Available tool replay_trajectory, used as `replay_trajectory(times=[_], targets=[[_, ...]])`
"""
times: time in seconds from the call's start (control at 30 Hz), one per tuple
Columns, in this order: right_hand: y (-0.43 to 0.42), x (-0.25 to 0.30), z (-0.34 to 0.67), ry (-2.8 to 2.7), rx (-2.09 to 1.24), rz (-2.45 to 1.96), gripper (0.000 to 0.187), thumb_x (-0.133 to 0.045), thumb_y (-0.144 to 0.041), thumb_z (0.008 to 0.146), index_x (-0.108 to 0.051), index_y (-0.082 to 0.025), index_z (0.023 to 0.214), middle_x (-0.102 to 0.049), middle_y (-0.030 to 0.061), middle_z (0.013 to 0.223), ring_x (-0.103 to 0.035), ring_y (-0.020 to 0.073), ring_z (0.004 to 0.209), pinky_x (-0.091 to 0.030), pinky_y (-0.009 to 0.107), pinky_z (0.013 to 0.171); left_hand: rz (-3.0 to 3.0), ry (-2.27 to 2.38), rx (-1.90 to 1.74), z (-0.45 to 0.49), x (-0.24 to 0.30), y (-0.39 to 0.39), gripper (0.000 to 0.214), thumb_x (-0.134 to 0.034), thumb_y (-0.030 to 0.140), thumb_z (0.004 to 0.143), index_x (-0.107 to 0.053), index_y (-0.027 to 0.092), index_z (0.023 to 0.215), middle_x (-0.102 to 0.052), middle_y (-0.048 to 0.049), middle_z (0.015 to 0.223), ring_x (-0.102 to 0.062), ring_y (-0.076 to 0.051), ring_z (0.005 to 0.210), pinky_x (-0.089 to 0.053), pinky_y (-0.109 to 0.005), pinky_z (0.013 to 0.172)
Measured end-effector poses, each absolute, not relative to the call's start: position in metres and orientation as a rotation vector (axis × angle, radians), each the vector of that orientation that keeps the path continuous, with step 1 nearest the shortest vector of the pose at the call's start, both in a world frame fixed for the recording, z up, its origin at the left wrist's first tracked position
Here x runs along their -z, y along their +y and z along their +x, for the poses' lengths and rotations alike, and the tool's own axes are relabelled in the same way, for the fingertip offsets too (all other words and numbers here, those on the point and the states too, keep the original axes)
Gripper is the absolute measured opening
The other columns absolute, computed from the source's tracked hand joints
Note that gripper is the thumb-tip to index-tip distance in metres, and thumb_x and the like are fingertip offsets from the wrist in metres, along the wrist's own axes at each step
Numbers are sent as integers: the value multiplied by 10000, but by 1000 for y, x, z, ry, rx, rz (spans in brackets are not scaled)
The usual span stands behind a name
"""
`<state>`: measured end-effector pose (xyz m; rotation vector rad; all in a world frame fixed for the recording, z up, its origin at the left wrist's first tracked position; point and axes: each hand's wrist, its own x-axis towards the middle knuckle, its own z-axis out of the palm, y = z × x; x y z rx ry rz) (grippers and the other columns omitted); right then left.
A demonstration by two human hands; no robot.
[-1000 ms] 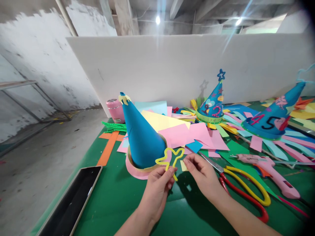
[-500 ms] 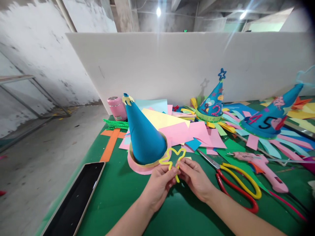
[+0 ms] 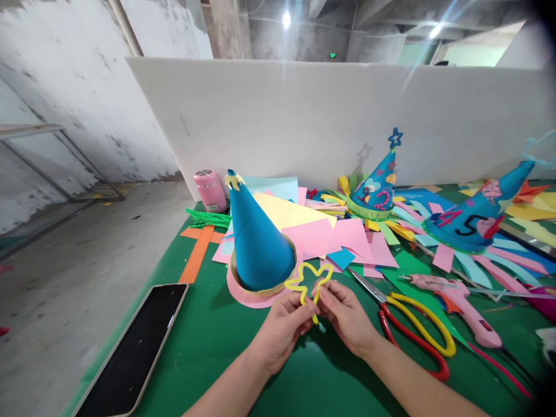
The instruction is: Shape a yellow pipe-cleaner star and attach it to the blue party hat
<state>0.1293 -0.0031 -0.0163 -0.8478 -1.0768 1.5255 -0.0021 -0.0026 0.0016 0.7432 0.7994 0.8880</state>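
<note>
Pinching from two sides, the left hand (image 3: 281, 325) and the right hand (image 3: 347, 317) are holding a star-shaped yellow pipe cleaner (image 3: 317, 271) above the green table (image 3: 217, 362), each grip being narrow between thumb and fingers. The left hand is gripping its lower left part, while the right hand is grasping its lower right side; the star's upper points are sticking out beyond the fingertips, away from the person, and a short tail is poking out below, between the hands. Beside the table's left edge, a smartphone (image 3: 134, 347) is lying face up. Right of the right hand, scissors (image 3: 384, 297) with one yellow and one red handle are pointing their blades toward the far edge, and a pink glue gun (image 3: 471, 310) is resting closer to the right edge. Just beyond the hands, a blue cone hat (image 3: 260, 249) with a pink brim is standing. Near the left edge, an orange strip (image 3: 197, 255) is lying, with green pipe cleaners (image 3: 208, 219) and a pink container (image 3: 209, 191) sitting toward the far left corner. Pink sheets (image 3: 310, 238) are overlapping behind the hat. Toward the far edge, a star-topped hat (image 3: 374, 188) is standing; farther right, a number hat (image 3: 478, 217) is showing a 5. Behind everything, a white board (image 3: 304, 121) is rising.
</note>
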Motion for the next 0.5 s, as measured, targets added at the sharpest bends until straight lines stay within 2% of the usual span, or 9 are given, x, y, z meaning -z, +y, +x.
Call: replay_trajectory(times=[0.17,0.3,0.5], targets=[[-5,16,130,-1127,-1591,-849,252,-483,-368,830,-450,-181,663,-394,-35,625,-363,94,559,-314,226,523,819,788,-847,-6,0,-1,187,-689,291,637,-609,127,599,-493,15,564,-327,-63,493,-244,-199,477],[-1,15,139,-1241,-1555,-896,252,-480,-355,837,-483,-174,662,-363,-41,608,-321,95,551,-284,230,526,844,807,-849,-8,1,0,190,-689,281,634,-589,129,580,-461,20,552,-332,-71,503,-246,-207,480],[6,1,149,-1408,-1477,-955,241,-557,-339,787,-527,-169,618,-410,-25,630,-336,119,605,-282,238,574,887,892,-866,-7,-2,1,194,-680,265,631,-569,136,538,-442,32,519,-332,-77,499,-245,-212,480]])
